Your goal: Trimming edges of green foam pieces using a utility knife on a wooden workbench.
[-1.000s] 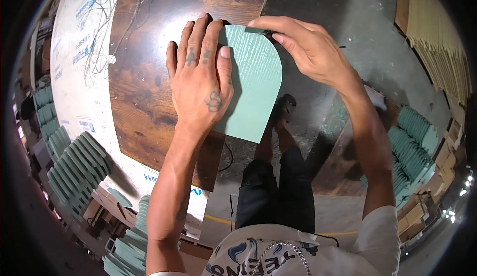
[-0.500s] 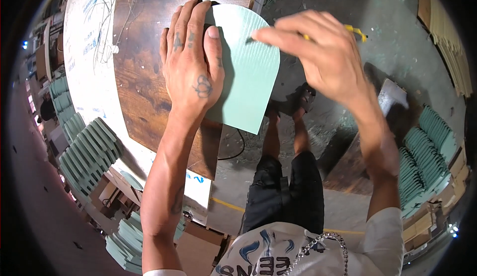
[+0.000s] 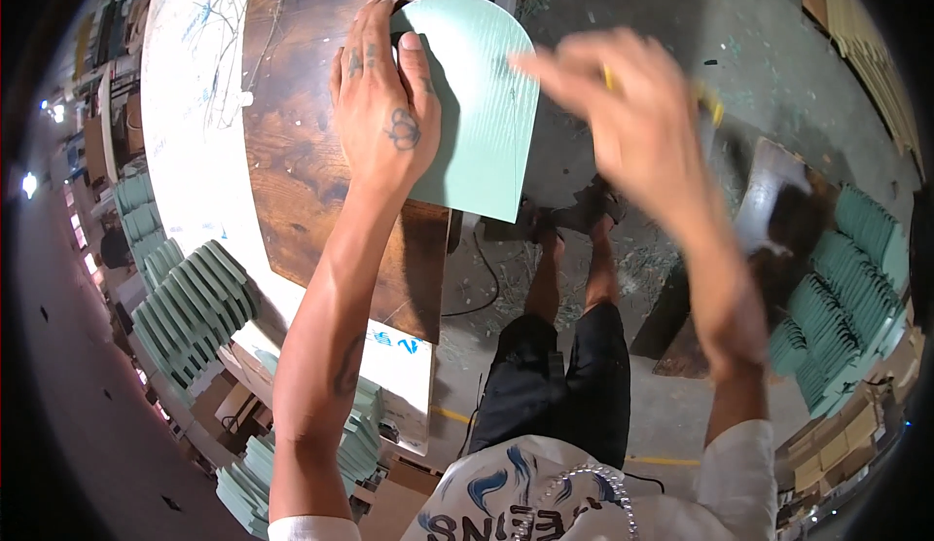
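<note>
A pale green arch-topped panel (image 3: pixel 477 152) lies over the right edge of a brown wooden tabletop (image 3: pixel 292 171), its right part jutting past the edge. My left hand (image 3: pixel 384 118) lies flat along the panel's left side, fingers stretched forward and thumb apart. Something dark shows at its fingertips, mostly hidden. My right hand (image 3: pixel 642 123), smeared by motion, is closed around a slim yellow tool (image 3: pixel 718 108) that looks like a utility knife. Its index finger points at the panel's rounded right edge, near a dark smudge. The tool's tip is too blurred to make out.
Stacked green panels stand at left (image 3: pixel 195 312) and right (image 3: pixel 842 298). A white board (image 3: pixel 185 132) with wires lies beside the tabletop. Green shavings (image 3: pixel 623 249) litter the floor around my feet, near a black cable (image 3: pixel 491 283). A dark board (image 3: pixel 696 337) rests at right.
The view has shifted a little, and the panel now appears slightly higher. My right hand has moved slightly right and is more blurred. My left hand stays on the panel.
</note>
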A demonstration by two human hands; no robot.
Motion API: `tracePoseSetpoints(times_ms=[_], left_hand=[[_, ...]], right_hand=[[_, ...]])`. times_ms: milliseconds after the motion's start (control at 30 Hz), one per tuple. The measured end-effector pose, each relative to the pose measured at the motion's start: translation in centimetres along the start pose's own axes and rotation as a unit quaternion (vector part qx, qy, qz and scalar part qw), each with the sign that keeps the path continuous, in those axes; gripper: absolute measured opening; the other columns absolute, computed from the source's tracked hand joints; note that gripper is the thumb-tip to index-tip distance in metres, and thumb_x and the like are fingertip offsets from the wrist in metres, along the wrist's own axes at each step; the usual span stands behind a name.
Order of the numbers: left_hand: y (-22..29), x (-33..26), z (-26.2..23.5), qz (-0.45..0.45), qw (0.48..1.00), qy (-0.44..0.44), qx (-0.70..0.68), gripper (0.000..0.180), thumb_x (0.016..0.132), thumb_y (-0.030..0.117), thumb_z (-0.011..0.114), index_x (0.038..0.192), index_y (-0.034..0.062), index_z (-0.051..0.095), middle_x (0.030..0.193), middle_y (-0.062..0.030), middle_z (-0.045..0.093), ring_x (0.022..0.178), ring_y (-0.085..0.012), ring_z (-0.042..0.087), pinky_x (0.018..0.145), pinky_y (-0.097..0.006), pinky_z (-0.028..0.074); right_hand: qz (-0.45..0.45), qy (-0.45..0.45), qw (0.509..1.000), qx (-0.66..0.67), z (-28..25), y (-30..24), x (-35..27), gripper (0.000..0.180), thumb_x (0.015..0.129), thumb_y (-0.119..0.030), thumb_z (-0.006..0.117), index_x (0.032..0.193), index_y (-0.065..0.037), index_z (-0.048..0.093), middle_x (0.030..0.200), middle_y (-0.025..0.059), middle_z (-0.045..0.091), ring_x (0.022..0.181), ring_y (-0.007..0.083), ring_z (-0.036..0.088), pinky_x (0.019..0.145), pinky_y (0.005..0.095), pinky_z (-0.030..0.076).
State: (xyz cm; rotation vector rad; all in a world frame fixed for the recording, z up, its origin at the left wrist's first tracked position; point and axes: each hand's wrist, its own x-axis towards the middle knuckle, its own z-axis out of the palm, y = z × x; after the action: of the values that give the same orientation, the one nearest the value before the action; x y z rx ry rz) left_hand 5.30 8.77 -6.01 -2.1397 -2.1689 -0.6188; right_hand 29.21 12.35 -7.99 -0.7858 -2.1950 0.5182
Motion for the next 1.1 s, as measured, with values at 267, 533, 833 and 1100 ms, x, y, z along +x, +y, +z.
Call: tracePoseSetpoints(times_ms=[267, 533, 833, 1100], left_hand=[[-0.6, -0.2, 0.4, 0.009, 0.999, 0.024, 0.019, 0.041, 0.108, 0.025, 0.038, 0.133, -0.0059, 0.050, 0.140, -0.0243, 0.054, 0.127, -0.0436, 0.052, 0.109, -0.052, 0.036], [-0.1, -0.1, 0.0, -0.025, 1.000, 0.016, 0.003, 0.040, 0.106, 0.023, 0.040, 0.131, -0.0055, 0.053, 0.140, -0.0219, 0.054, 0.124, -0.0427, 0.053, 0.109, -0.052, 0.037], [0.2, -0.1, 0.7, -0.021, 0.999, 0.027, -0.008, 0.041, 0.105, 0.026, 0.044, 0.130, -0.0050, 0.054, 0.138, -0.0218, 0.055, 0.122, -0.0425, 0.054, 0.107, -0.052, 0.038], [-1.2, 2.2, -1.6, 0.078, 0.993, -0.045, -0.073, 0.058, 0.103, 0.051, 0.051, 0.138, 0.0058, 0.059, 0.142, -0.0205, 0.055, 0.130, -0.0404, 0.054, 0.111, -0.050, 0.040]], right_hand=[[-0.179, -0.202, 0.961, -0.061, -1.1, 4.9, 12.3, 0.042, 0.081, -0.003, 0.059, 0.117, -0.019, 0.073, 0.081, 0.0088, 0.060, 0.077, 0.0268, 0.061, 0.069, 0.0414, 0.049], [-0.160, -0.159, 0.971, -0.082, -2.1, 4.3, 7.2, 0.055, 0.084, 0.008, 0.052, 0.124, -0.023, 0.073, 0.092, 0.0083, 0.067, 0.083, 0.0236, 0.063, 0.072, 0.0377, 0.049], [-0.040, -0.232, 0.967, 0.092, -1.4, -11.3, -10.6, 0.044, 0.096, -0.007, 0.059, 0.135, -0.027, 0.064, 0.096, 0.0059, 0.066, 0.089, 0.0187, 0.062, 0.087, 0.0384, 0.048], [0.443, 0.061, 0.754, 0.481, 0.2, -5.3, -0.6, 0.039, 0.103, -0.005, 0.055, 0.141, 0.001, 0.051, 0.109, 0.0099, 0.067, 0.088, 0.0131, 0.063, 0.079, 0.0284, 0.055]])
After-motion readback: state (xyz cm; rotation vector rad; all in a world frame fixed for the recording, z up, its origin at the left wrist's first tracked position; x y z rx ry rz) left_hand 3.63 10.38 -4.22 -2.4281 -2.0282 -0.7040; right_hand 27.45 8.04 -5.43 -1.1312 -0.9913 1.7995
